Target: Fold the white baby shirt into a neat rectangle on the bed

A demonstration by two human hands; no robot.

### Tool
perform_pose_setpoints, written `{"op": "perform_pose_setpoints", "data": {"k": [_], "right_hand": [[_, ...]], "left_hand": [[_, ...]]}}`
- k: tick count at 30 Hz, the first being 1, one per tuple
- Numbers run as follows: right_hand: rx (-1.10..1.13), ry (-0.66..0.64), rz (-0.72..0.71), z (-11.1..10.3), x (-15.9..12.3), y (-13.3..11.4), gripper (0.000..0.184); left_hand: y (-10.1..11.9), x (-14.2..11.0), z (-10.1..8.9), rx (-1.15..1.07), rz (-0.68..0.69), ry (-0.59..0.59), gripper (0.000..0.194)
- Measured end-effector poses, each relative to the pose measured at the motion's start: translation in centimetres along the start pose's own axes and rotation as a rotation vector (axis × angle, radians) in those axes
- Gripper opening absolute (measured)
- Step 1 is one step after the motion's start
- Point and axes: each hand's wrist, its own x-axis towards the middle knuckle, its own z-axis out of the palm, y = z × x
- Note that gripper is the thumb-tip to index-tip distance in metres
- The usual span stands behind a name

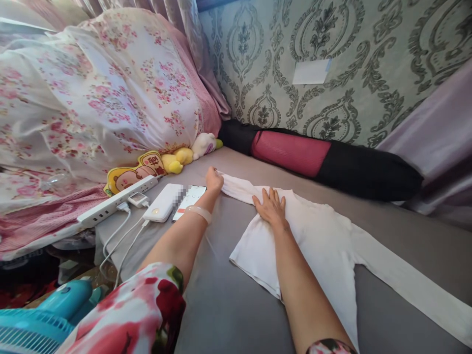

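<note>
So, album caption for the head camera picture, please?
Left hand holding one sleeve by its end, right hand spread on the white long-sleeved shirt.

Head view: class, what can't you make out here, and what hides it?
In the head view:
White shirt: front and hem partly hidden by the right forearm.
Sleeve at picture right: cuff cut off by the right edge.
Left hand: most fingertips hidden by the hand itself.
Phone: left side pixelated, right side partly behind the left forearm.
Blue fan: cut off by left and bottom edges.
</note>
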Motion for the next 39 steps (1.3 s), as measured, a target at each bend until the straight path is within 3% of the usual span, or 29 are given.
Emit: {"op": "perform_pose_setpoints", "data": {"k": [3, 5, 8, 11, 15, 19, 23, 28, 31, 35, 37, 39], "right_hand": [[0.009, 0.001, -0.002, 0.0, -0.1, -0.1, 0.072], [0.018, 0.002, -0.003, 0.0, -0.1, -0.1, 0.072], [0.046, 0.014, -0.007, 0.1, 0.0, 0.0, 0.071], [0.138, 0.093, 0.028, -0.1, 0.4, 0.2, 0.057], [0.317, 0.241, 0.181, -0.5, 1.0, 0.6, 0.051], [0.346, 0.307, 0.213, -0.6, 1.1, 0.9, 0.049], [0.243, 0.292, 0.132, -0.1, 0.9, 0.9, 0.047], [0.067, 0.198, 0.029, 0.6, 0.5, 0.5, 0.049], [0.017, 0.114, 0.015, 0.7, 0.2, 0.3, 0.054], [0.067, 0.129, 0.016, 0.6, 0.4, 0.4, 0.053], [0.134, 0.172, 0.027, 0.4, 0.6, 0.6, 0.049], [0.209, 0.197, 0.045, 0.0, 0.9, 0.7, 0.046]], "left_hand": [[1.0, -0.4, 0.2, 0.448, 0.199, -0.032, 0.038], [1.7, -0.9, 1.0, 0.623, 0.323, -0.062, 0.031], [2.8, -1.7, 3.6, 0.561, 0.419, -0.300, 0.015], [3.5, -2.7, 7.0, 0.455, 0.393, -0.493, 0.012], [4.0, -3.2, 10.7, 0.422, 0.345, -0.521, 0.018], [4.4, -2.7, 12.0, 0.424, 0.319, -0.517, 0.019], [4.4, -2.5, 11.6, 0.504, 0.356, -0.585, 0.017], [3.0, -4.3, 10.0, 0.586, 0.500, -0.617, 0.016], [2.3, -5.8, 8.9, 0.644, 0.604, -0.565, 0.023], [2.4, -8.2, 6.9, 0.777, 0.739, -0.386, 0.024], [2.3, -9.9, 5.6, 0.791, 0.719, -0.351, 0.023], [1.9, -11.5, 4.2, 0.808, 0.649, -0.411, 0.023]]}}
